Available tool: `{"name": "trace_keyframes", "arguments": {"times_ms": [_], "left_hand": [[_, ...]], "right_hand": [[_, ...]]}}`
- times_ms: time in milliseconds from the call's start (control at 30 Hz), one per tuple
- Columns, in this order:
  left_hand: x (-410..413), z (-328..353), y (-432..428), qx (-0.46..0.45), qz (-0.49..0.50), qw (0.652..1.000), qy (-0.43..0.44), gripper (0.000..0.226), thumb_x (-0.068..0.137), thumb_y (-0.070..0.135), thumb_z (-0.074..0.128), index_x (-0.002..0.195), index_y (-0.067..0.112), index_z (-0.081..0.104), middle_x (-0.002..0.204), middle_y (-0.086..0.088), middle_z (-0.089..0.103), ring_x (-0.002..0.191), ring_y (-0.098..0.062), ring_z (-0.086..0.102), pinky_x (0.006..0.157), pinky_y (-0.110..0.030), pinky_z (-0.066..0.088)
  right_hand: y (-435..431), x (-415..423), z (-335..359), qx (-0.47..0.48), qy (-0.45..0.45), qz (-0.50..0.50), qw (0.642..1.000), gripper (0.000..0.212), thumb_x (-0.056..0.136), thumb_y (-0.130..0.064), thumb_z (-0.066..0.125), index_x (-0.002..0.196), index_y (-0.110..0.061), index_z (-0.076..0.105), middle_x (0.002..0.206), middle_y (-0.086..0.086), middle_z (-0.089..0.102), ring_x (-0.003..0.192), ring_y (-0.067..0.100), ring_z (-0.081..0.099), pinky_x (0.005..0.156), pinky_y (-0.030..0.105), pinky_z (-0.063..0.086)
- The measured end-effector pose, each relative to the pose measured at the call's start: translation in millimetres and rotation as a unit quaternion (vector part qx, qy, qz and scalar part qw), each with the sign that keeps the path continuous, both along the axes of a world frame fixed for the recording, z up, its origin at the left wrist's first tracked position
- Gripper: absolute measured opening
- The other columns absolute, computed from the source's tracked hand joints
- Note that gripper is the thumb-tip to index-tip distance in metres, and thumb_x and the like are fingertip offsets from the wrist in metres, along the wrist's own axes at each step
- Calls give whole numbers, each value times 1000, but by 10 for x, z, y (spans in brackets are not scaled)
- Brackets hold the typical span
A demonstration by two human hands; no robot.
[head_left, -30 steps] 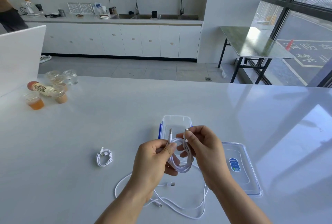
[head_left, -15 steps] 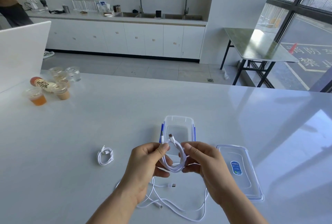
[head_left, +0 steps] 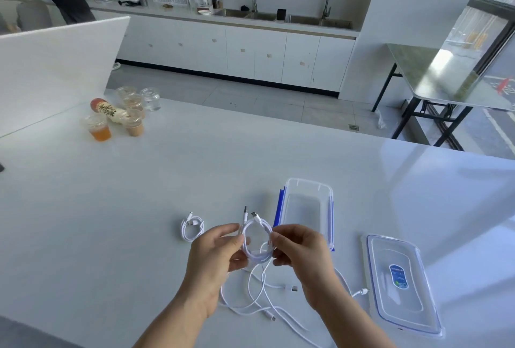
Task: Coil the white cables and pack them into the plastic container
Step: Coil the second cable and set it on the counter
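A coiled white cable [head_left: 255, 256] is held up between both hands: its left side is pinched by the left hand [head_left: 214, 258], its right side by the right hand [head_left: 303, 255], fingers curled onto the loops. Two plugs are seen standing up from the coil's top, clear of both grips. The open plastic container [head_left: 306, 186] is found just beyond the right hand. Loose white cables [head_left: 259, 300] are spread on the table [head_left: 139, 208] beneath the hands, a small finished coil [head_left: 192, 227] to the left, the lid [head_left: 401, 300] to the right
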State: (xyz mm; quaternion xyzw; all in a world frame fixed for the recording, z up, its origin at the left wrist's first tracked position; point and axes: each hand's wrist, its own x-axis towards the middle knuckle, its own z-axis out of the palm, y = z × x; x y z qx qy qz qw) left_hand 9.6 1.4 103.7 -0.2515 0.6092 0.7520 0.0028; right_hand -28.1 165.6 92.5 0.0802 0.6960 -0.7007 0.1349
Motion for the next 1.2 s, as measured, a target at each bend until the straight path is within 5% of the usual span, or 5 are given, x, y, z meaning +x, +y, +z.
{"name": "trace_keyframes", "arguments": {"times_ms": [333,800,900,1033,1200], "left_hand": [[188,-617,-868,-147,80,984,-54,18,84,3,69,93,16,78,79,-9,74,65,-23,73,67,-40,64],[-1,-1298,-1758,-284,69,941,-167,12,72,23,69,60,21,68,53,4,65,54,-23,60,60,-38,57],[-69,-1410,-1860,-339,65,920,-185,12,76,26,72,64,25,71,66,7,71,68,-21,66,56,-25,43],[-161,-1471,-1923,-373,58,908,-182,8,78,27,73,73,21,76,74,5,75,71,-20,66,57,-23,39],[-225,-1499,-1942,-444,37,881,-159,11,80,15,66,75,19,74,73,3,69,71,-20,63,57,-25,38]], "right_hand": [[-980,-101,-546,155,-33,161,974,12,80,-9,64,74,-8,74,57,2,66,51,16,61,62,38,59],[-2029,-228,-1118,276,-79,200,937,15,82,-12,59,80,-1,69,64,6,68,43,7,62,43,15,44],[-2151,-258,-1185,288,-86,200,932,16,80,-11,57,78,1,68,61,7,67,43,7,63,42,16,41],[-2273,-293,-1244,303,-86,192,930,16,74,-11,55,64,-2,64,60,10,72,62,26,72,49,24,45],[-2340,-321,-1334,321,-75,185,926,14,72,-15,54,63,-8,61,63,8,72,65,28,72,54,28,52]]}}
